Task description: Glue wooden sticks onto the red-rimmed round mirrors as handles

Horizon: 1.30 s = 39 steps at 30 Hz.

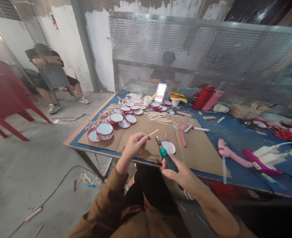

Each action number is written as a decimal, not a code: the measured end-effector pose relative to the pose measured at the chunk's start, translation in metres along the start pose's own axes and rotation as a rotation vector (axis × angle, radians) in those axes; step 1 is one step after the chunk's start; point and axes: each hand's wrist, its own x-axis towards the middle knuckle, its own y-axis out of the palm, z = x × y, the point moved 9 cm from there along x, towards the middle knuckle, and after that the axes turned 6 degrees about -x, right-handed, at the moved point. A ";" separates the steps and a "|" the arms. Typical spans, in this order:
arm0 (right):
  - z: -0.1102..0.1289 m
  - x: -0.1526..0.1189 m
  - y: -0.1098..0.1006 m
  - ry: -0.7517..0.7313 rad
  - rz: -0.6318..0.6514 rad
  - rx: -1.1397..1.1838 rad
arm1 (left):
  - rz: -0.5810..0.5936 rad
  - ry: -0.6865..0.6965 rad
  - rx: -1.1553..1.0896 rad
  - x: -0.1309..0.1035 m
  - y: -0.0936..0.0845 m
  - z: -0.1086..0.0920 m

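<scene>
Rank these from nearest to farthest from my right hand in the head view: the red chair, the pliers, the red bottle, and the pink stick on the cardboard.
1. Pliers: held in your right hand.
2. Pink stick: on the cardboard, just beyond.
3. Red bottle: farther back on the table, rightward.
4. Red chair: off the table, far left.

Over my feed I see a blue surface [235,132] carrying creased brown cardboard [197,155] (red-rimmed discs [104,129] and pale sticks [160,118] lie on it), a pink glue gun [224,150], a red bottle [203,97] and a pink bottle [212,100].
</scene>
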 end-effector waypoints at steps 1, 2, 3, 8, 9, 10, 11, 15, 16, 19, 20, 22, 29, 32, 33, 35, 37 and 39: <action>0.001 0.001 0.001 0.003 0.007 -0.022 | 0.013 -0.007 0.010 0.000 0.001 0.001; 0.002 0.001 0.001 0.006 0.014 -0.039 | 0.026 -0.015 0.023 0.000 0.002 0.001; 0.002 0.002 0.002 0.006 0.021 -0.051 | 0.037 -0.023 0.037 0.000 0.002 0.002; 0.001 0.002 0.004 0.015 0.022 -0.067 | 0.064 -0.042 0.091 0.000 0.005 0.004; 0.000 0.002 0.004 0.016 0.017 -0.065 | 0.072 -0.044 0.100 -0.001 0.005 0.004; 0.000 0.002 0.003 0.016 0.011 -0.063 | 0.081 -0.045 0.110 -0.001 0.006 0.004; 0.000 0.003 0.003 0.014 0.005 -0.060 | 0.091 -0.043 0.123 -0.002 0.007 0.004; -0.002 0.004 0.004 0.026 0.006 -0.028 | 0.113 -0.032 0.164 -0.002 0.008 0.004; -0.003 0.004 0.005 0.036 0.011 -0.016 | 0.113 -0.032 0.172 -0.002 0.008 0.004; -0.009 0.003 0.005 0.073 0.003 0.044 | 0.111 -0.032 0.183 -0.002 0.008 0.004; -0.011 0.003 0.004 0.083 -0.009 0.068 | 0.113 -0.031 0.183 -0.002 0.008 0.004; -0.016 0.002 0.003 0.101 -0.038 0.121 | 0.119 -0.029 0.182 -0.002 0.009 0.003; -0.027 0.004 0.005 0.125 -0.101 0.299 | 0.046 0.005 0.081 -0.001 0.003 -0.002; -0.025 0.006 0.008 0.138 -0.088 0.263 | 0.067 -0.004 0.105 0.000 0.005 0.001; -0.024 0.006 0.008 0.137 -0.086 0.249 | 0.079 -0.004 0.136 0.000 0.007 0.001; -0.018 0.006 0.009 0.120 -0.087 0.211 | 0.091 0.017 0.205 0.001 0.009 0.001; -0.013 0.006 0.008 0.098 -0.094 0.165 | 0.085 0.047 0.266 0.001 0.010 -0.001; -0.009 0.007 0.008 0.082 -0.102 0.135 | 0.065 0.062 0.307 0.001 0.009 -0.001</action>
